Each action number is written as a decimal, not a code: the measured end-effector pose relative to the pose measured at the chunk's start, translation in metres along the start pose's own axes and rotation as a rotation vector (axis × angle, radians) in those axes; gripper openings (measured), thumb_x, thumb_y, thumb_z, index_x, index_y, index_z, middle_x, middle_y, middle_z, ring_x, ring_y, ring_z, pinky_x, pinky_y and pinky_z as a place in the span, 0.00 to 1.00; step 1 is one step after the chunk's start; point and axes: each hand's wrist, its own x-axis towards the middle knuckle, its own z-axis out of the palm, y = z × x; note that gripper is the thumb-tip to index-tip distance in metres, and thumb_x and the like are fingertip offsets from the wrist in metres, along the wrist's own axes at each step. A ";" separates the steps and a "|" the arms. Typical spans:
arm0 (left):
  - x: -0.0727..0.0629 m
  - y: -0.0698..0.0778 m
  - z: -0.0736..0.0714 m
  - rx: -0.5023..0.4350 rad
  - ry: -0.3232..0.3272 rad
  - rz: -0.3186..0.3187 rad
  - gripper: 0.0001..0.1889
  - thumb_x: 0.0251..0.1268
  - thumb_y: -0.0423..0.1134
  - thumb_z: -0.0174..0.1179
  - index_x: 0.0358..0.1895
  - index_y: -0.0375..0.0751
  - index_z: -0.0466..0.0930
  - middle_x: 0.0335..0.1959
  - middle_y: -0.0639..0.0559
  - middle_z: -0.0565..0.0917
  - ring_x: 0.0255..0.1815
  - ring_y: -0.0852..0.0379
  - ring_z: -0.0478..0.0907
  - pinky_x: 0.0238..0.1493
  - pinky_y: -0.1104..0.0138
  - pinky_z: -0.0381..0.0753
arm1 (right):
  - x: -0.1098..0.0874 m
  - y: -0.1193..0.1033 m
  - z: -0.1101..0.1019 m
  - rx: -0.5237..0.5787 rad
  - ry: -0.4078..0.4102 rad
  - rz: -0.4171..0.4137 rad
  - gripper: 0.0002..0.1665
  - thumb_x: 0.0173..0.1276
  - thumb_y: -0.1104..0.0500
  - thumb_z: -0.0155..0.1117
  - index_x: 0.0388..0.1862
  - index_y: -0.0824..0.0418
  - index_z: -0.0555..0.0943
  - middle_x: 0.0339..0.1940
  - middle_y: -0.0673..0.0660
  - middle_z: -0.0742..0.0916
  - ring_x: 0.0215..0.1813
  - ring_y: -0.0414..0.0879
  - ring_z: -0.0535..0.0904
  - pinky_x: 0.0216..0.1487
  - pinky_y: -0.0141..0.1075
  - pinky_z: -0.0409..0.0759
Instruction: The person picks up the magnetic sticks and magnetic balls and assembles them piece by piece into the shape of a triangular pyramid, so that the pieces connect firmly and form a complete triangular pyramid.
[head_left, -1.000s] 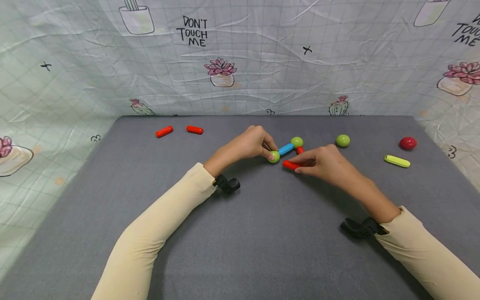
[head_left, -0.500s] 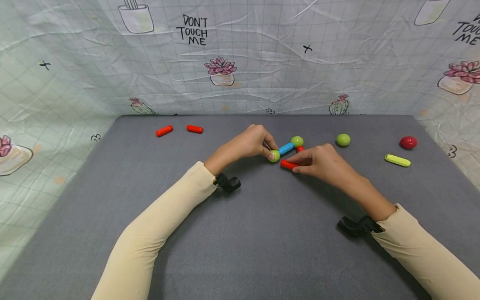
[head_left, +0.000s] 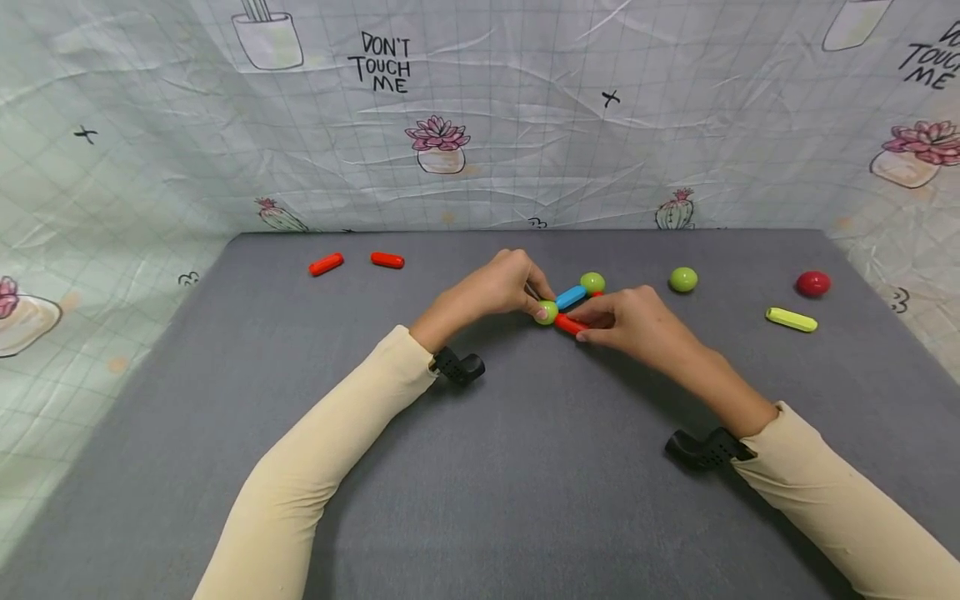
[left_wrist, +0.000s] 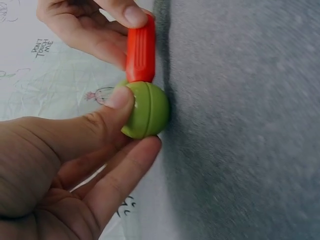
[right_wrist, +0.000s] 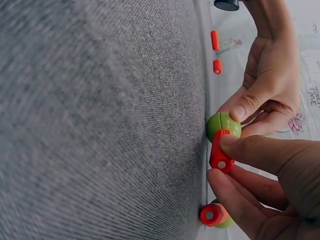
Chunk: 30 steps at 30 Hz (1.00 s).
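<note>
My left hand [head_left: 504, 286] pinches a green ball [left_wrist: 150, 110] between thumb and fingers, low over the grey table. A blue stick [head_left: 572, 297] runs from that ball to a second green ball [head_left: 592, 282] farther back. My right hand [head_left: 637, 323] pinches a red stick [left_wrist: 141, 50] between thumb and fingertips. One end of this stick meets the held green ball, as both wrist views show; its other end shows a pale round tip in the right wrist view. Another red stick [right_wrist: 212, 214] extends from the second green ball, mostly hidden behind my right hand in the head view.
Two loose red sticks, one [head_left: 326, 264] left of the other [head_left: 387, 260], lie at the back left of the table [head_left: 480, 467]. Toward the right are a lone green ball [head_left: 683, 279], a yellow stick [head_left: 791, 319] and a red ball [head_left: 813, 283]. A printed cloth [head_left: 525, 150] hangs behind.
My right hand has moved slightly left, bringing the red stick from a small gap away up against the green ball. My left hand keeps its hold on the ball.
</note>
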 end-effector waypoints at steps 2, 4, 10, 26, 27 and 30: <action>0.000 0.002 -0.001 0.016 -0.002 -0.005 0.12 0.55 0.36 0.77 0.44 0.42 0.92 0.42 0.52 0.91 0.44 0.60 0.87 0.43 0.71 0.83 | 0.000 -0.001 0.000 0.004 -0.004 0.002 0.15 0.62 0.63 0.77 0.49 0.59 0.91 0.40 0.55 0.92 0.35 0.42 0.87 0.33 0.35 0.83; 0.000 0.005 -0.001 0.034 -0.012 -0.009 0.12 0.55 0.35 0.77 0.44 0.42 0.92 0.42 0.52 0.91 0.46 0.59 0.86 0.44 0.71 0.83 | -0.001 -0.002 0.000 0.001 -0.003 -0.002 0.15 0.62 0.63 0.77 0.49 0.59 0.90 0.40 0.55 0.92 0.35 0.43 0.88 0.33 0.36 0.83; 0.005 0.012 -0.002 0.083 -0.034 -0.045 0.11 0.56 0.36 0.76 0.43 0.42 0.92 0.43 0.52 0.91 0.50 0.57 0.83 0.47 0.69 0.82 | -0.003 0.002 0.001 -0.006 0.009 -0.013 0.16 0.62 0.63 0.77 0.50 0.59 0.90 0.39 0.53 0.92 0.36 0.43 0.87 0.35 0.37 0.83; 0.006 0.021 -0.001 0.121 -0.046 -0.106 0.11 0.56 0.37 0.76 0.43 0.42 0.92 0.44 0.52 0.91 0.51 0.57 0.83 0.49 0.67 0.83 | -0.005 0.005 0.001 0.002 0.040 -0.038 0.14 0.63 0.63 0.76 0.49 0.58 0.91 0.39 0.54 0.92 0.36 0.44 0.88 0.34 0.37 0.83; 0.006 0.021 -0.001 0.121 -0.045 -0.105 0.11 0.56 0.37 0.76 0.43 0.42 0.92 0.43 0.52 0.91 0.51 0.57 0.83 0.49 0.67 0.83 | -0.006 0.006 0.000 -0.002 0.037 -0.041 0.14 0.63 0.63 0.76 0.49 0.58 0.91 0.39 0.54 0.92 0.35 0.44 0.87 0.34 0.37 0.83; 0.006 0.022 -0.002 0.117 -0.043 -0.105 0.10 0.56 0.37 0.76 0.42 0.42 0.92 0.43 0.52 0.91 0.50 0.57 0.83 0.48 0.68 0.83 | -0.006 0.007 -0.004 -0.017 0.035 -0.038 0.14 0.63 0.63 0.76 0.49 0.57 0.91 0.40 0.53 0.92 0.36 0.45 0.88 0.36 0.39 0.84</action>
